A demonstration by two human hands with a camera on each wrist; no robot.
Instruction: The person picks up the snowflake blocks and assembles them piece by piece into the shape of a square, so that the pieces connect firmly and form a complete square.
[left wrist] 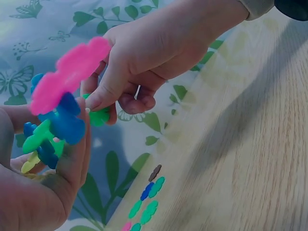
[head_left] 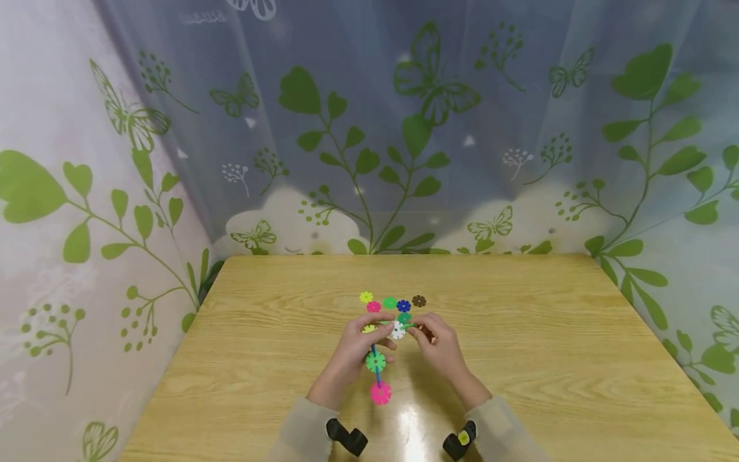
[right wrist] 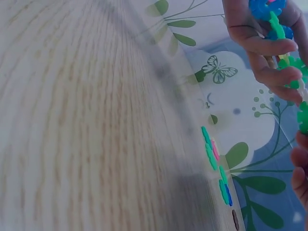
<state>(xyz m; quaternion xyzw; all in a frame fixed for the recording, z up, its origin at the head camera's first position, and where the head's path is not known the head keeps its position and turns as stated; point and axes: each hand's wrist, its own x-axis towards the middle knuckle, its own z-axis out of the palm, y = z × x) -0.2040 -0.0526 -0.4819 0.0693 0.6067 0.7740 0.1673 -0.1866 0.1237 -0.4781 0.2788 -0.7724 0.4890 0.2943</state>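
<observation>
My left hand grips a chain of slotted plastic snowflake discs joined edge to edge. From it hang a light green disc and, at the lower end, a pink disc, with blue ones between. A white disc sits at the chain's other end, by the left thumb. My right hand pinches a green disc close against that end. Whether it is slotted into the white one I cannot tell. In the right wrist view a blue disc shows above the left fingers.
Loose discs lie on the wooden table beyond the hands: yellow, pink, green, dark blue and brown. A patterned curtain stands behind the table's far edge.
</observation>
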